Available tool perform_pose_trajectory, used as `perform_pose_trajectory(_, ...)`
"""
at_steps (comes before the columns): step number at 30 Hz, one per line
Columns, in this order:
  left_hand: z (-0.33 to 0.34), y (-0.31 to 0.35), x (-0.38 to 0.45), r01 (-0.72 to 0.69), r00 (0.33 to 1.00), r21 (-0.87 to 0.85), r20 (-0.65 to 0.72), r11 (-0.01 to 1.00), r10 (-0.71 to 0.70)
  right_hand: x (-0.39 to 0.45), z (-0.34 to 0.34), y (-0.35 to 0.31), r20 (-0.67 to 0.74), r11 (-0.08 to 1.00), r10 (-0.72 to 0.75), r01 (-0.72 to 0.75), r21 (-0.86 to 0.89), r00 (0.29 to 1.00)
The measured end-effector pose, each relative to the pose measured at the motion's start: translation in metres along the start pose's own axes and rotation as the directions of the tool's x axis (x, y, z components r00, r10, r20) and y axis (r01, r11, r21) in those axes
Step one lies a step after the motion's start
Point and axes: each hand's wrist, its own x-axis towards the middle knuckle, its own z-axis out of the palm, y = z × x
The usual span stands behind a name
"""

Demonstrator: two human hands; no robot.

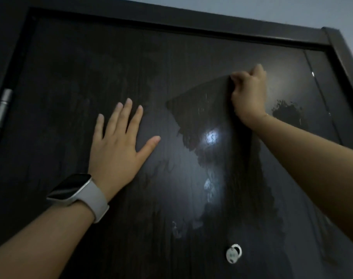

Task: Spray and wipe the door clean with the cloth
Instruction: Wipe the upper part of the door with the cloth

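Streaks are the risk: the right hand (249,93) clutches a dark cloth (209,109) high on the wet door (70,77) while the left hand (119,137) lies flat, fingers spread, and its palm could smear damp patches.

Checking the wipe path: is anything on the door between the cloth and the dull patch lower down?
Nothing visible. The right hand grips the dark cloth against the door; the panel below it is bare down to the peephole. The left hand lies flat, off to the side.
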Motion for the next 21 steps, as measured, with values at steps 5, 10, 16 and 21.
perform_pose_trajectory(5, 0.002, -0.001, -0.001, -0.001, 1.000, -0.004, 0.001, 1.000, 0.001, 0.012, 0.007, -0.017, -0.030, 0.988, 0.143, -0.144, -0.047, 0.989)
perform_pose_trajectory(10, 0.001, -0.001, 0.000, -0.006, 1.000, 0.000, 0.010, 1.000, 0.006, -0.004, 0.031, -0.116, 0.057, 0.986, -0.134, 0.127, 0.109, 0.989)
perform_pose_trajectory(16, -0.001, -0.003, 0.001, -0.008, 0.999, -0.030, 0.038, 1.000, 0.010, 0.012, 0.038, -0.101, 0.072, 0.928, -0.342, 0.325, 0.183, 0.937)
perform_pose_trajectory(21, 0.002, -0.004, 0.001, -0.018, 0.999, -0.035, 0.030, 0.999, 0.019, 0.048, 0.013, -0.005, 0.022, 1.000, 0.010, -0.009, -0.022, 1.000)
